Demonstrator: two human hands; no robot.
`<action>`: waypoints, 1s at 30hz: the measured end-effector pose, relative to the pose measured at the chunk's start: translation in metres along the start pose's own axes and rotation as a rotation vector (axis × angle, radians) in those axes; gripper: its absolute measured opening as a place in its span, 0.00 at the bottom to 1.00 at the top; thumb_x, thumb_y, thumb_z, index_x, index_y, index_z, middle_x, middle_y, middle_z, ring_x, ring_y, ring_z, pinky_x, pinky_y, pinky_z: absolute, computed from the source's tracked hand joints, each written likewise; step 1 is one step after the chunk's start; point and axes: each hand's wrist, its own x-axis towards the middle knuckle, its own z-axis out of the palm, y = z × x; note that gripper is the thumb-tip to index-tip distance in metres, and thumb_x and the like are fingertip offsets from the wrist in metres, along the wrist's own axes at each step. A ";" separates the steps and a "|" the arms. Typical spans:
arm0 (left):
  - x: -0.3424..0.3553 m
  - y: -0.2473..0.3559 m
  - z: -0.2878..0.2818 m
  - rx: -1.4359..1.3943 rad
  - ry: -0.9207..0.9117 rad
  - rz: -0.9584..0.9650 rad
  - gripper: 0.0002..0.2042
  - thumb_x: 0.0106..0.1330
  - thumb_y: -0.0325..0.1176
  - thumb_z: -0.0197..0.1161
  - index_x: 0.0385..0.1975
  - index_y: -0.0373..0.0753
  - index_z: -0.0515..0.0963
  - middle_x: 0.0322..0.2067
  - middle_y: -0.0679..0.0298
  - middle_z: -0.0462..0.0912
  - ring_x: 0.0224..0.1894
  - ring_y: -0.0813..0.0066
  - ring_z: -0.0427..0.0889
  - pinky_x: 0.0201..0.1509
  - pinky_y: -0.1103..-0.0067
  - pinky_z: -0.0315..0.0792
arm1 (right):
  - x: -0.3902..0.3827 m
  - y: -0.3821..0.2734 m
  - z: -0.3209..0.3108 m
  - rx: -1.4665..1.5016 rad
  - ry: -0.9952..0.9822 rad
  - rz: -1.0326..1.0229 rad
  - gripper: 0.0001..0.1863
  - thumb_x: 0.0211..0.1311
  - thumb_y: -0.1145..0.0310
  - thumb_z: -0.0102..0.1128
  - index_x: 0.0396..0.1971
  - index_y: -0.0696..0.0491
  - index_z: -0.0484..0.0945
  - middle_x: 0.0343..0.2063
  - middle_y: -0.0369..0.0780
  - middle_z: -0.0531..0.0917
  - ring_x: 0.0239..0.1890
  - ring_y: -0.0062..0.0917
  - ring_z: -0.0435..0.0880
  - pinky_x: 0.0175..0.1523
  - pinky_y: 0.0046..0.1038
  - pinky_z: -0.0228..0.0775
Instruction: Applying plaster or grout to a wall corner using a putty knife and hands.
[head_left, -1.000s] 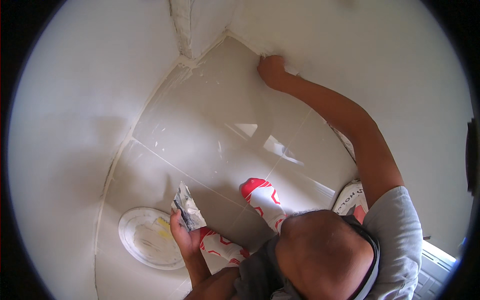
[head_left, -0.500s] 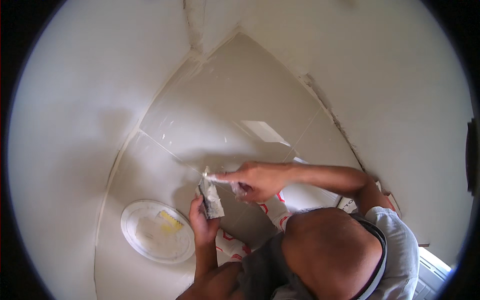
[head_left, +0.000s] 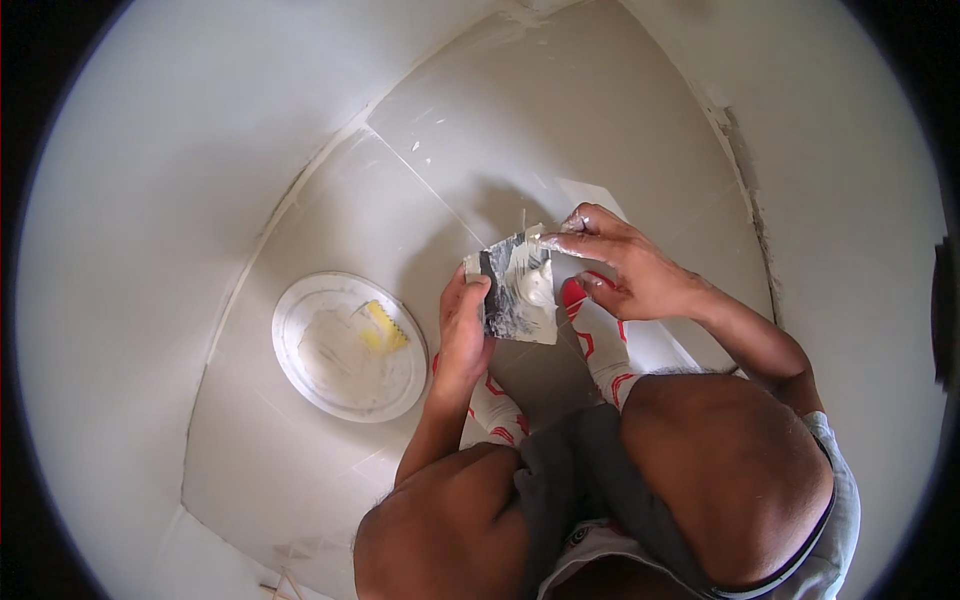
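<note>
At the bottom of the frame are the person's bare knees (head_left: pixel 730 480), with dark grey shorts (head_left: pixel 570 455) between them and two socked feet (head_left: pixel 603 345) in white and red just beyond. Near the middle of the frame, above the feet, the left hand (head_left: pixel 462 325) grips a small, roughly square board (head_left: pixel 505 315), thumb on top at the board's left edge and the other fingers mostly hidden beneath. The board looks thin, light and fairly stiff, its face streaked grey, black and white; it probably handles best by that left edge, since the right half carries a soft mound of white paste (head_left: pixel 538 285) that would likely smear and turn slippery under a grip. The right hand (head_left: pixel 640 265), fingers smeared white, reaches in from the right; its index finger lies at the board's upper right corner, thumb held well apart below, nothing visibly pinched between them, though whether the fingertip presses on the paste there is hard to tell. Left of the board, on the tiled floor (head_left: pixel 590 90), a white round plate (head_left: pixel 292 372) holds a yellow notched piece (head_left: pixel 385 328) and smeared residue. Farther off, a rough dark gap (head_left: pixel 745 165) runs along the wall's foot at upper right.
</note>
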 end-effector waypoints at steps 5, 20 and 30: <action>0.001 -0.006 -0.005 0.114 0.055 0.013 0.16 0.59 0.32 0.48 0.46 0.33 0.68 0.40 0.60 0.75 0.42 0.71 0.75 0.48 0.76 0.68 | -0.002 0.002 0.003 -0.033 -0.099 0.045 0.27 0.39 0.83 0.54 0.46 0.52 0.73 0.39 0.45 0.69 0.46 0.37 0.68 0.48 0.31 0.64; 0.007 -0.009 -0.026 -0.093 0.081 -0.014 0.18 0.58 0.33 0.46 0.49 0.37 0.66 0.44 0.62 0.73 0.46 0.69 0.73 0.49 0.72 0.68 | 0.018 0.149 -0.129 -1.113 0.200 0.629 0.39 0.41 0.75 0.57 0.59 0.54 0.55 0.31 0.47 0.76 0.29 0.35 0.79 0.30 0.35 0.71; 0.002 -0.009 -0.029 -0.103 0.116 -0.032 0.17 0.59 0.33 0.47 0.48 0.37 0.67 0.42 0.63 0.74 0.44 0.71 0.74 0.48 0.73 0.68 | 0.051 0.202 -0.162 -1.257 0.363 0.611 0.25 0.52 0.71 0.47 0.53 0.57 0.64 0.22 0.45 0.80 0.24 0.34 0.81 0.23 0.34 0.70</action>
